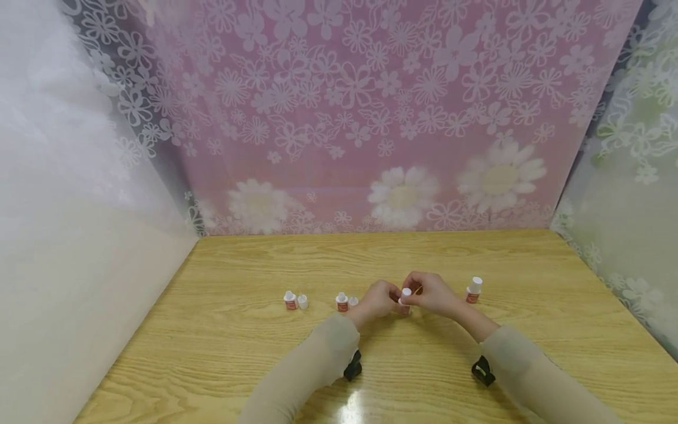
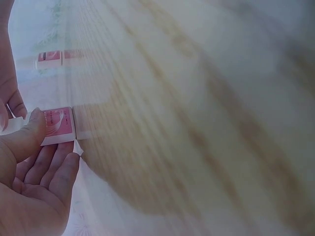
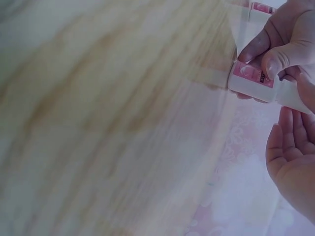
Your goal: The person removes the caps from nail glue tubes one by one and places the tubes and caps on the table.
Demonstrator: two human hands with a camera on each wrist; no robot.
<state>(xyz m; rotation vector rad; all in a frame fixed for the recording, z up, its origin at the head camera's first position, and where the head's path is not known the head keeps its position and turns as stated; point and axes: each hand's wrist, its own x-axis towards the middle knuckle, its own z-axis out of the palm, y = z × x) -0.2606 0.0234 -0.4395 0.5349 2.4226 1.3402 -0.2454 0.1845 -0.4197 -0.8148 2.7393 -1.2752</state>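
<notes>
A small white bottle (image 2: 60, 123) with a pink-red label stands upright on the wooden table between the two hands. My left hand (image 1: 378, 300) grips its body, the thumb over the label and the fingers behind. The bottle's white cap (image 1: 406, 292) is pinched between the thumb and fingers of my right hand (image 1: 431, 294), at the top of the bottle. In the right wrist view the cap (image 3: 291, 96) lies in line with the body, partly covered by the fingers.
Left of the hands, a bottle (image 1: 290, 301) stands beside a loose white cap (image 1: 302, 302). Nearer the left hand is another bottle (image 1: 342, 302) with its cap (image 1: 353, 302) beside it. To the right stands a capped bottle (image 1: 474, 290). Floral sheets (image 1: 371, 118) enclose the table (image 1: 243, 365).
</notes>
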